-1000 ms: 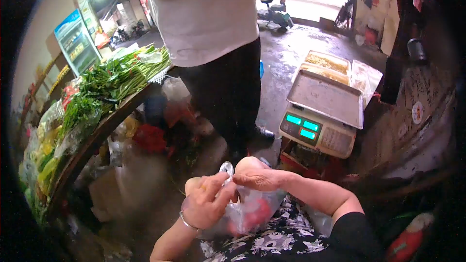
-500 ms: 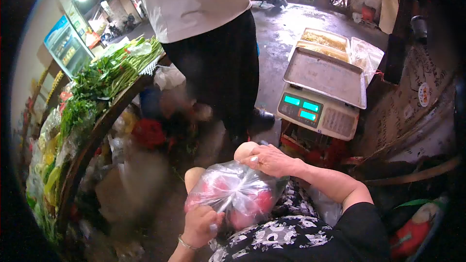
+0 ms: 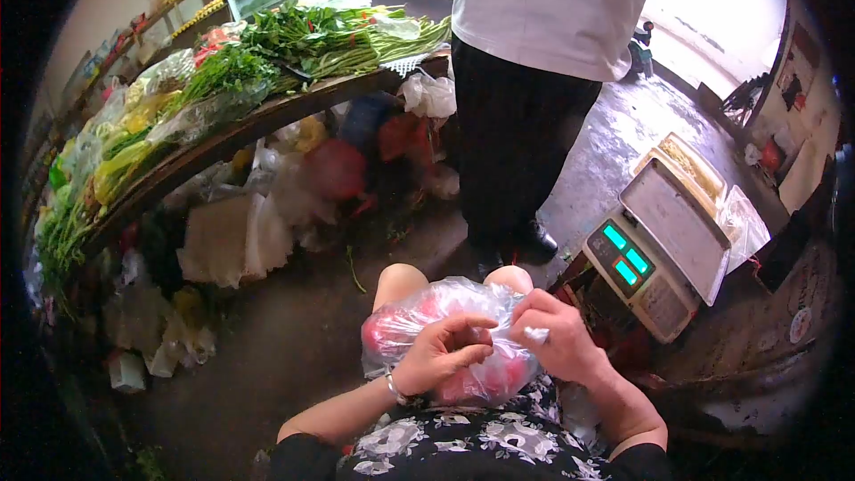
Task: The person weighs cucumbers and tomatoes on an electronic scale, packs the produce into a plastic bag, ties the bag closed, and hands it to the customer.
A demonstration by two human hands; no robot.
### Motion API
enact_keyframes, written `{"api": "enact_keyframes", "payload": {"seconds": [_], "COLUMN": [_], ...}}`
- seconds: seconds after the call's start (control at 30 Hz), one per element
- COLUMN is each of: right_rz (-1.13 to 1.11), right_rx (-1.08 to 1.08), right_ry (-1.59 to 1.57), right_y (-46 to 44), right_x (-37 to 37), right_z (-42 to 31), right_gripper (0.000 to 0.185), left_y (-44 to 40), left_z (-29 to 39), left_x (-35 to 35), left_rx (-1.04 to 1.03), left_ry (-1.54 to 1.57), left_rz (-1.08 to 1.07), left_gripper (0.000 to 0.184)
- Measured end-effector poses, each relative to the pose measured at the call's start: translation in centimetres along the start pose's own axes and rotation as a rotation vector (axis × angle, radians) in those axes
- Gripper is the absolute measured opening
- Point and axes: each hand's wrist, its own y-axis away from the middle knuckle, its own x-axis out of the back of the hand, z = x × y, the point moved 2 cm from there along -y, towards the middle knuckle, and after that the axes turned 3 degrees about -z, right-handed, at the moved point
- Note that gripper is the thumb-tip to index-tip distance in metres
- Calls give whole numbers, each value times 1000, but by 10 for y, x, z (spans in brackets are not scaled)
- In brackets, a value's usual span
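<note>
Moved closer together over bag (image 3: pixel 438 301): left grip (image 3: pixel 443 354) half-open, right grip (image 3: pixel 561 338) curled (hold unclear).

Remotely, I am observing the left hand (image 3: pixel 450 354) and right hand (image 3: pixel 554 336), both curled, at a clear plastic bag (image 3: pixel 419 301) of red items (image 3: pixel 385 332); the digital scale (image 3: pixel 661 301) is glowing green.

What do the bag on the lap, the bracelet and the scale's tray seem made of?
The bag looks like thin, glossy clear plastic: red shapes show through its wrinkles. The bracelet is probably polished metal, given its silvery shine. The tray looks like dull metal, from its grey surface and pale rim.
</note>
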Motion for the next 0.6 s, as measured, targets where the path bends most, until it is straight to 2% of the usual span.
{"api": "enact_keyframes", "payload": {"seconds": [0.07,0.1,0.13,0.17,0.2,0.23,0.27,0.3,0.33,0.37,0.4,0.47,0.53,0.6], "right_rz": [7,7,10,-13,-1,-66,-127,-126,-90,-112,-132,-2,-53,-54], "right_rx": [29,114,199,173,174,45,-87,-15,-30,0,21,-27,-176,-232], "right_ry": [16,22,29,28,27,38,48,89,86,148,209,169,-236,-298], "right_y": [-10,-16,-19,-20,-21,-21,-20,-17,-14,-8,-1,10,21,29], "right_x": [-11,-16,-19,-21,-20,-18,-17,-18,-19,-21,-22,-24,-31,-32], "right_z": [-11,-16,-18,-16,-17,-16,-13,-5,3,8,11,11,21,28], "right_gripper": [9,9,9,19,19,24,28,27,27,24,20,17,14,14], "left_y": [0,2,3,4,4,7,8,8,7,6,4,1,2,0], "left_z": [-6,-3,-4,-5,-3,0,2,3,2,-7,-7,-3,-8,-12], "left_x": [0,0,1,1,2,5,9,12,14,16,13,11,12,12], "left_rx": [-100,-263,-260,-246,-232,-65,-59,-32,3,-15,13,-39,-45,-89], "left_ry": [-429,-660,-665,-600,-536,-426,-437,-342,-251,-200,-221,-263,-315,-312], "left_rz": [-4,-1,-3,25,50,18,5,-18,-49,45,3,97,67,151], "left_gripper": [26,23,23,20,18,14,14,13,12,11,11,10,10,11]}}
